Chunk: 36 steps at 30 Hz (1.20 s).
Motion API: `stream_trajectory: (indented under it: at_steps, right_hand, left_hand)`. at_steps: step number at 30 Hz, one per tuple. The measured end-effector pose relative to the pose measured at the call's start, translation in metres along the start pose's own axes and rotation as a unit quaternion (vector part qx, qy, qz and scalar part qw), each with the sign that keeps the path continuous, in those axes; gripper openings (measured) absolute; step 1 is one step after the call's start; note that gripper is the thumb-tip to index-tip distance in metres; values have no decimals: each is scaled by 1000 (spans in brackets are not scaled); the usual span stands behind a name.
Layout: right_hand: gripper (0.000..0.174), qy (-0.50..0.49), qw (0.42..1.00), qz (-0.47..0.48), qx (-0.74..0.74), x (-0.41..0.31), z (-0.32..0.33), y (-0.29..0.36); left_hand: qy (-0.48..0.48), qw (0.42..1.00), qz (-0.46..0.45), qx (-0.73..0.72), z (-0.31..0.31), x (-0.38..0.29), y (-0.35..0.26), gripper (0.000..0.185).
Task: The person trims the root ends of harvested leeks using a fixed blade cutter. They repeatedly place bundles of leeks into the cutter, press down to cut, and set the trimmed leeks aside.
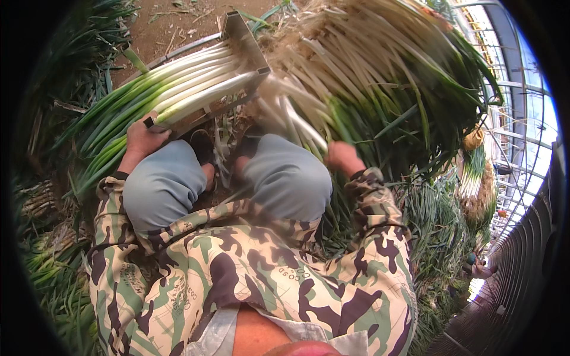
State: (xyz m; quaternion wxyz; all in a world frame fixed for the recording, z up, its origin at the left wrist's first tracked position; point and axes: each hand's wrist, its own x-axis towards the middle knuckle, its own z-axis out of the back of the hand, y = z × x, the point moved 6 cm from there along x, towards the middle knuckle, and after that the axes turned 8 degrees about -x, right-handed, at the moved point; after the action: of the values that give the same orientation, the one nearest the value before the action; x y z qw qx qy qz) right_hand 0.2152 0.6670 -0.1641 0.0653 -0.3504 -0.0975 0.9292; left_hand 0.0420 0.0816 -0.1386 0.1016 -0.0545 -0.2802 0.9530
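Note:
Several long green onions (196, 82) lie side by side in a metal frame (247, 46), their root ends towards its upright end plate. At the frame's near left corner, my left hand (147, 138) rests against a metal post and the green leaves; whether it grips either is unclear. My right hand (344, 155), slightly blurred, is closed around the stalk of a green onion (307, 127) at the lower edge of a large heap of green onions (356, 58). The heap's roots face the frame, and its dark leaves spread to the right.
Green leaves (67, 285) cover the ground at left. More onion leaves (434, 222) lie at right, with a bundle of green onions (474, 178) beyond. A person (481, 269) is far off at right, near the greenhouse's ribbed wall. Bare soil (173, 22) shows beyond the frame.

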Motion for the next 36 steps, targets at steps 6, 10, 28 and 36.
stream_trajectory:
  at_steps: [6, 10, 28, 36]
  right_hand:
    - [36, -47, 995, -78, 39, -55, -28, -51]
    - [36, -194, 972, -98, 83, -85, 69, -84]
    - [32, -727, 488, 155, 456, -274, 445, -37]
    - [33, -551, 239, 310, 737, -177, 463, 2]
  left_hand:
    - [-1, 1000, 4, 16, -9, 8, 9, 53]
    - [32, 997, 25, 62, -12, 18, 8, 56]
    - [-14, 1000, -5, 7, -37, 44, 28, 41]
    - [-2, 1000, -1, 20, -17, 34, -5, 37]
